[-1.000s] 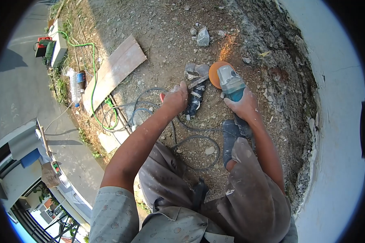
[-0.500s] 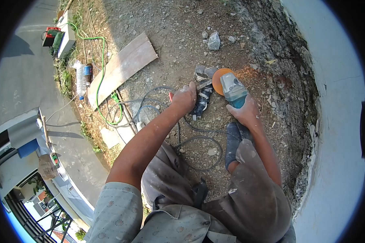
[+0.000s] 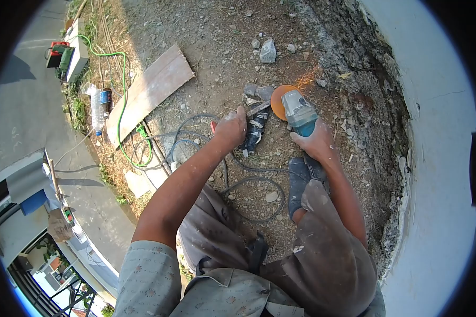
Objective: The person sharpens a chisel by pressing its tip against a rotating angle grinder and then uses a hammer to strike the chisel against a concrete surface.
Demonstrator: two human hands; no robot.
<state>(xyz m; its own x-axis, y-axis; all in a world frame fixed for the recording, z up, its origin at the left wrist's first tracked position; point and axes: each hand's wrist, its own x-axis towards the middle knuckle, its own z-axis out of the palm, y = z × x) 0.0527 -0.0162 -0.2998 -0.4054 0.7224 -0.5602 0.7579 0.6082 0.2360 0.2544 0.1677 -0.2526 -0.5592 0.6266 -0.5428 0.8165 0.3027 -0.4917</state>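
My right hand (image 3: 313,142) grips a teal angle grinder (image 3: 300,112). Its orange disc (image 3: 276,101) meets the end of a flat metal piece (image 3: 258,109), and a few sparks (image 3: 308,80) fly to the upper right. My left hand (image 3: 229,128) is closed on a tool with a red handle (image 3: 213,126) and presses the metal piece down on the dirt. My dark shoe (image 3: 253,131) rests beside the piece, between both hands. The grinder's grey cable (image 3: 254,182) loops over the ground by my knees.
A wooden plank (image 3: 148,93) lies to the upper left, with a green hose (image 3: 122,111), plastic bottles (image 3: 97,108) and a red-and-green machine (image 3: 61,54) beyond. Stones (image 3: 267,51) dot the dirt. A white curved wall (image 3: 433,132) and rubble trench line the right side.
Both hands keep their grips. The spark spray has shifted from up, to the right, to up-right of the disc. My view swayed slightly.
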